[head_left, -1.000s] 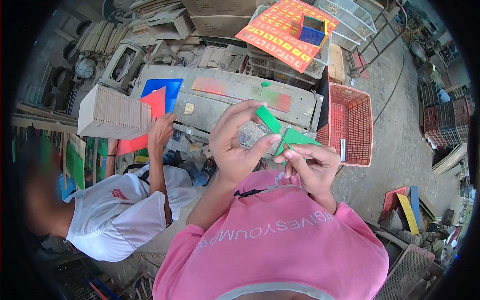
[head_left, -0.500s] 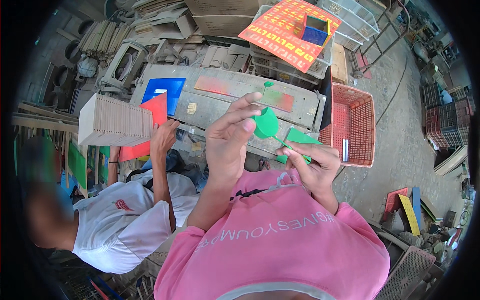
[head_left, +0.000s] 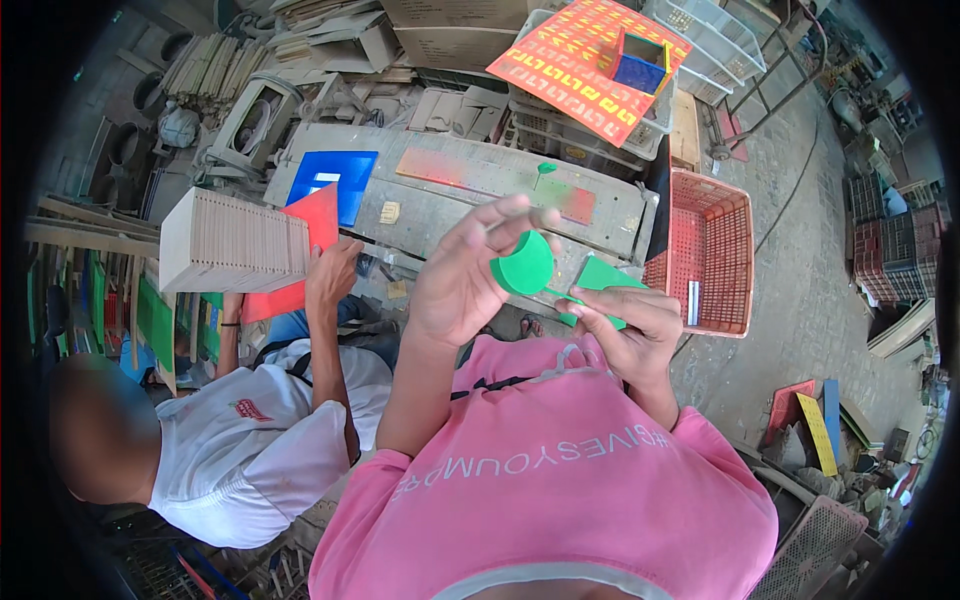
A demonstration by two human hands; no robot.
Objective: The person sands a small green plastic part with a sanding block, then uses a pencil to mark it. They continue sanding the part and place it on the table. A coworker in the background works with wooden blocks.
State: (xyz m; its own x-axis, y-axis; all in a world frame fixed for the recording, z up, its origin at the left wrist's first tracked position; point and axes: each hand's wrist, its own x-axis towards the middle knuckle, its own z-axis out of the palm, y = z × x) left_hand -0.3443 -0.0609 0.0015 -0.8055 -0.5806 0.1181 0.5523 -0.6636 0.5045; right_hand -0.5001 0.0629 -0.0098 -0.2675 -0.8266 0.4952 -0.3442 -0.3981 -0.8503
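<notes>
My right hand (head_left: 632,325) is closed, its thumb and fingers pinching the thin green stem (head_left: 562,294) of a round green piece (head_left: 523,263). This disc-like piece stands out to the left of those fingers, beside my left hand (head_left: 455,275). My left hand is raised with its fingers spread and partly blurred. Its thumb is hidden near the disc, so contact there is unclear. Behind my right hand shows a flat green piece with straight edges (head_left: 606,272); whether my right hand also holds it I cannot tell.
A grey wooden bench (head_left: 470,230) lies ahead, bearing a blue sheet (head_left: 350,205), a paint-stained board (head_left: 450,175) and a small green piece (head_left: 546,169). A red basket (head_left: 738,255) stands right. At left, a co-worker (head_left: 255,430) holds a red panel (head_left: 325,215) beside stacked boards (head_left: 235,245).
My left hand's fingers have spread and moved off the disc's upper edge. The green disc has turned and shifted slightly left and down. My right hand keeps its pinch.
</notes>
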